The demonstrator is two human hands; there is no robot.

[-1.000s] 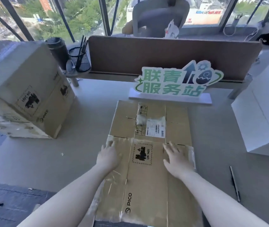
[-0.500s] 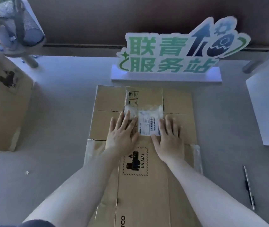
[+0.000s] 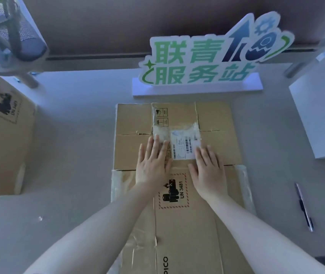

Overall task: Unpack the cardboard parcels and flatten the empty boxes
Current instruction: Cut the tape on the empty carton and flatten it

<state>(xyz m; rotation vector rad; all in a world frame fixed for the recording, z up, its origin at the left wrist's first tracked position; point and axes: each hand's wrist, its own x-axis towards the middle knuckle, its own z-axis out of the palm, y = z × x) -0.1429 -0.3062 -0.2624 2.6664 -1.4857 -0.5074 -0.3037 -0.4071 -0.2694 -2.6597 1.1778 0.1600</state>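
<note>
A flattened brown cardboard box [image 3: 217, 147] lies in the middle of the table, with a white shipping label [image 3: 184, 147] and an "UN 3481" mark on it. My left hand [image 3: 152, 165] presses flat on the cardboard just left of the label, fingers straight. My right hand [image 3: 208, 171] presses flat just right of the label, fingers straight too. A second cardboard parcel [image 3: 1, 135], still box-shaped, stands at the left edge of the view.
A green and white sign [image 3: 201, 62] on a white base stands just behind the flat box. A white box [image 3: 323, 115] is at the right. A pen [image 3: 304, 206] lies on the table at the right. A mesh pen holder [image 3: 13, 30] sits at the back left.
Both hands slid forward along the flattened box from its near part to beside the shipping label. My head moved closer and tilted down.
</note>
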